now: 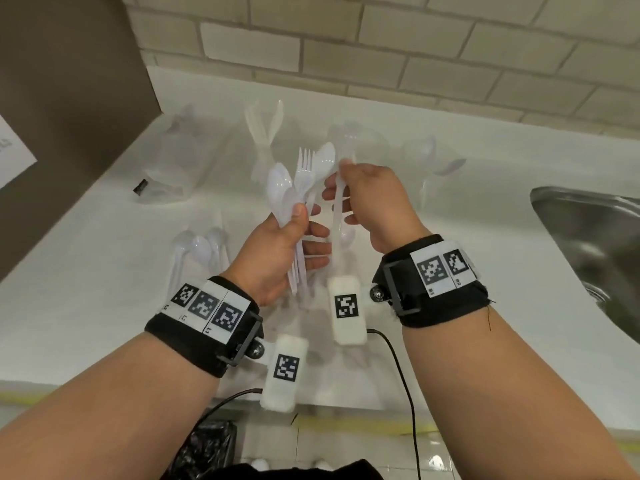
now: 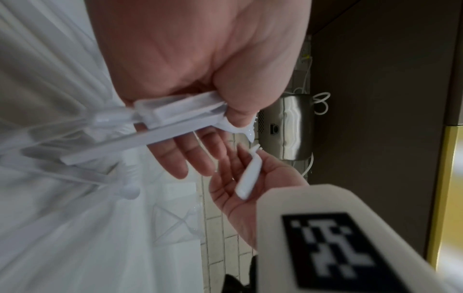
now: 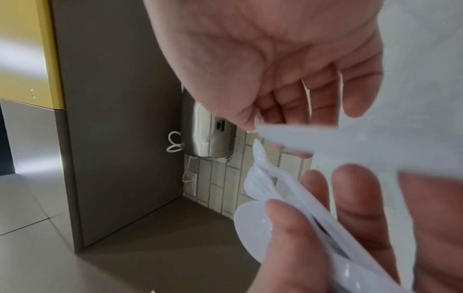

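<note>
My left hand (image 1: 308,223) grips a bundle of white plastic cutlery (image 1: 294,181), spoons and forks with their heads fanned upward, over the white counter (image 1: 104,271). The left wrist view shows the thumb pressing the handles (image 2: 175,121) against the fingers. Just to the right, my right hand (image 1: 341,181) pinches a single white plastic utensil (image 1: 336,223) that hangs nearly upright beside the bundle. In the right wrist view that utensil (image 3: 300,138) crosses between thumb and fingers, with the left hand's bundle (image 3: 260,182) below it.
Loose white cutlery lies on the counter: spoons (image 1: 201,247) at the near left, knives (image 1: 263,133) at the back, spoons (image 1: 433,157) at the right. A clear plastic bag (image 1: 180,161) sits back left. A steel sink (image 1: 588,244) opens at the right. A tiled wall stands behind.
</note>
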Motion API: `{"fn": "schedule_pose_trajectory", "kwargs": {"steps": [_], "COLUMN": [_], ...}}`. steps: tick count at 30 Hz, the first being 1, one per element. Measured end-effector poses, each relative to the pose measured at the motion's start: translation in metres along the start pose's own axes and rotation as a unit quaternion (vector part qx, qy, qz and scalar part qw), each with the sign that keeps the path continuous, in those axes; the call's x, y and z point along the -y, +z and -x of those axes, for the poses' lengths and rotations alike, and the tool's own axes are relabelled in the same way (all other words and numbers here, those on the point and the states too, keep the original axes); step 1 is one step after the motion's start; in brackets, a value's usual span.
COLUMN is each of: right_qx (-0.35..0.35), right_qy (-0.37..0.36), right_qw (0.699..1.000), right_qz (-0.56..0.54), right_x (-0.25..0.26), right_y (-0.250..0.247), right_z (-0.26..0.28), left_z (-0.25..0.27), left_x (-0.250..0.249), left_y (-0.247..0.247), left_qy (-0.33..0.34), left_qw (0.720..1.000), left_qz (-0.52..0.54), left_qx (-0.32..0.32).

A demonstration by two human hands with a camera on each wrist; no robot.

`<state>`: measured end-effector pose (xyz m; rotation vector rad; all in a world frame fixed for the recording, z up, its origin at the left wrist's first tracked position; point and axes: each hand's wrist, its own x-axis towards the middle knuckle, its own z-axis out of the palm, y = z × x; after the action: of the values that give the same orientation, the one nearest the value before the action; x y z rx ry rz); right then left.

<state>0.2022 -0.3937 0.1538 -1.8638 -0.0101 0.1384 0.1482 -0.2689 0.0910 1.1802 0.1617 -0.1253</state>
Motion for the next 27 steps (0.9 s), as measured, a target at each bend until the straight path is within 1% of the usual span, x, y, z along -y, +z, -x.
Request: {"fn": "schedule_pose_trajectory", "kwargs": {"steps": [2, 5, 8, 14, 16, 19, 22, 25, 27], "right_qx": [-0.037, -0.054, -0.04, -0.015, -0.013, -0.018, -0.037, -0.073, -0.092], "right_qy": [0.0, -0.012, -0.054, -0.049, -0.045, -0.033, -0.036, -0.055, -0.067], "right_qw": [0.999, 0.996, 0.997, 0.998, 0.999, 0.999, 0.998, 0.996, 0.993], "right_qz": [-0.034, -0.071, -0.031, -0.023, -0.02, -0.024, -0.021, -0.005, -0.013], "right_x": [0.001, 0.0, -0.003, -0.006, -0.006, -0.005, -0.005, -0.009, -0.01], "right_y": [-0.002, -0.001, 0.005, 0.013, 0.013, 0.013, 0.014, 0.018, 0.019], "right_z": [-0.003, -0.005, -0.001, -0.001, 0.0, 0.001, 0.001, -0.001, -0.002], "left_z": [-0.002, -0.004, -0.005, -0.004, -0.003, -0.002, 0.0, 0.0, -0.002], "left_x": [0.001, 0.002, 0.004, 0.007, 0.009, 0.01, 0.011, 0.011, 0.013], "left_y": [0.001, 0.0, 0.0, 0.005, 0.005, 0.005, 0.006, 0.009, 0.009], "left_qy": [0.008, 0.011, 0.018, 0.04, 0.033, 0.008, 0.008, 0.025, 0.033], "left_qw": [1.0, 1.0, 0.999, 0.996, 0.997, 1.0, 0.999, 0.999, 0.998], "left_qz": [-0.001, -0.011, -0.035, -0.079, -0.065, -0.003, 0.021, -0.022, -0.047], "left_qx": [-0.01, -0.024, -0.021, 0.019, 0.02, 0.021, 0.024, 0.015, 0.007]}}
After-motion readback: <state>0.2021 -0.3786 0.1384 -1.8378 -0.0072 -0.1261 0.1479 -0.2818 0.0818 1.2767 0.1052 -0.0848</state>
